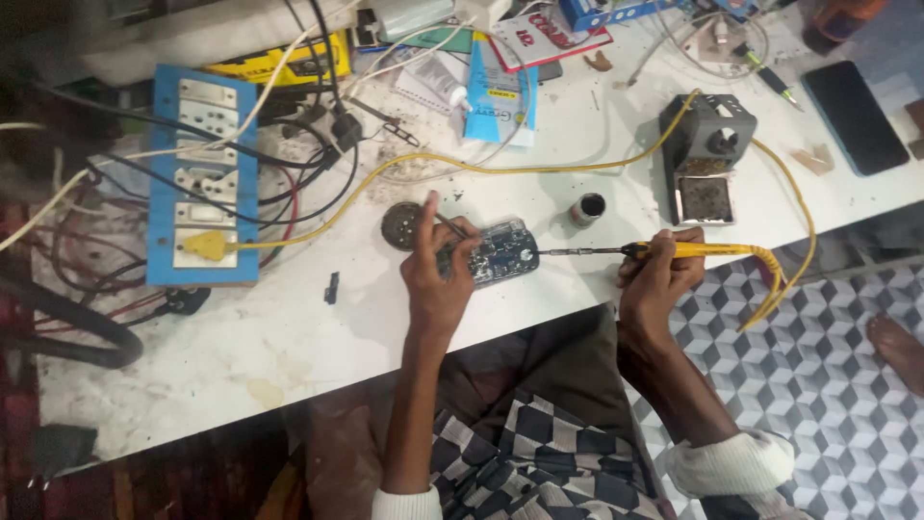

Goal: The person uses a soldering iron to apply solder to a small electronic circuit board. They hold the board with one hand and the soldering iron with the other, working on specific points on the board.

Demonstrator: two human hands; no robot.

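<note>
My left hand presses down on a small dark circuit board lying on the white worktable, and pinches a thin stick or wire between thumb and finger. My right hand grips a yellow-handled soldering iron. Its metal tip points left and reaches the board's right edge. The iron's yellow cord loops right and runs back across the table to a plug in the blue switchboard.
A grey soldering iron stand sits behind the right hand, a small round tin beside it. A round dark part lies by the left hand. A phone, tubes, packets and tangled cables crowd the back. Patterned floor lies at right.
</note>
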